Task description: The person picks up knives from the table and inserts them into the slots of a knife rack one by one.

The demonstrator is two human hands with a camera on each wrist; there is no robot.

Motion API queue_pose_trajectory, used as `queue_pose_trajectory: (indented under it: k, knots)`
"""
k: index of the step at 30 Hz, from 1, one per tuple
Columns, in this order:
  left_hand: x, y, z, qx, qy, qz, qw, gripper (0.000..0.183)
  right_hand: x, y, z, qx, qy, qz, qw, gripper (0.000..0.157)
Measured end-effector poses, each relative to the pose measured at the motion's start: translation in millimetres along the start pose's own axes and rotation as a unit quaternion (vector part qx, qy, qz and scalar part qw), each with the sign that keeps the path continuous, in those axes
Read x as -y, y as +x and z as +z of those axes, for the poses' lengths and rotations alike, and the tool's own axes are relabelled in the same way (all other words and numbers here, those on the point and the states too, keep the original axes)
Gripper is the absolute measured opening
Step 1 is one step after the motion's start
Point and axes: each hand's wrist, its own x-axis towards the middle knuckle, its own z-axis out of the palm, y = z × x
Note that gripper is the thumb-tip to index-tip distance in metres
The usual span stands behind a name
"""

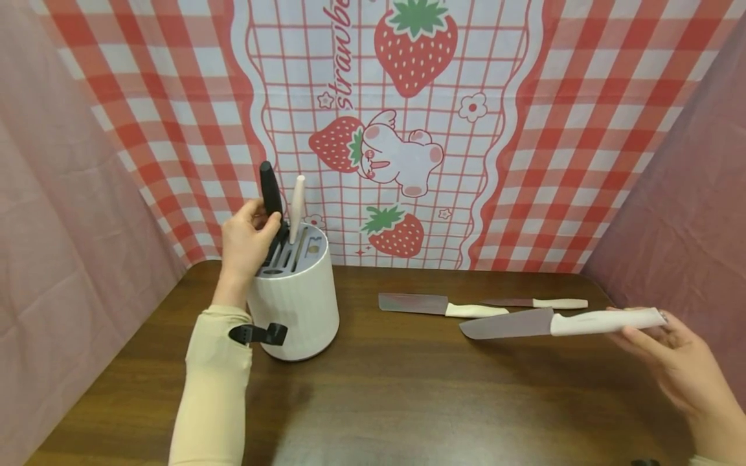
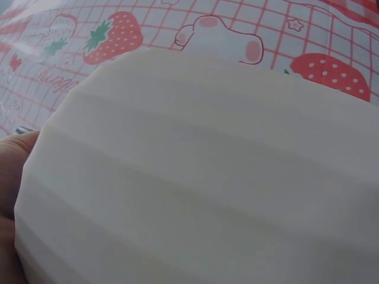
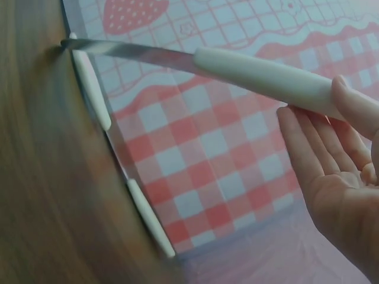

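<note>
Head view: the white-handled knife (image 1: 562,323) extends leftward from the right hand (image 1: 682,369), whose fingers grasp the butt of its handle; the long axis runs nearly level, blade tip toward the knife block (image 1: 297,310). The left hand (image 1: 245,236) is nearer the block, fingers grasping a black handle (image 1: 270,184) at its slotted top. The knife is above the desk (image 1: 408,388), well apart from the block.

metal blade (image 1: 513,325), glossy wood tabletop (image 1: 408,401)
</note>
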Motion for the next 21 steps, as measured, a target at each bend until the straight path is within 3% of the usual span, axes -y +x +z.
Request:
queue_pose_trajectory:
  k: [12,21]
  knots:
    - [0.5,-0.2,1.2,0.025,0.002,0.006,0.9997,0.028,-1.4,13.3,18.1,-0.001,0.073,-0.028,0.997,0.044]
    - [0.6,-1.1,0.9,0.036,0.019,-0.005,0.9992,0.028,-1.3,19.5,31.1,-0.039,0.017,-0.041,0.998,0.04]
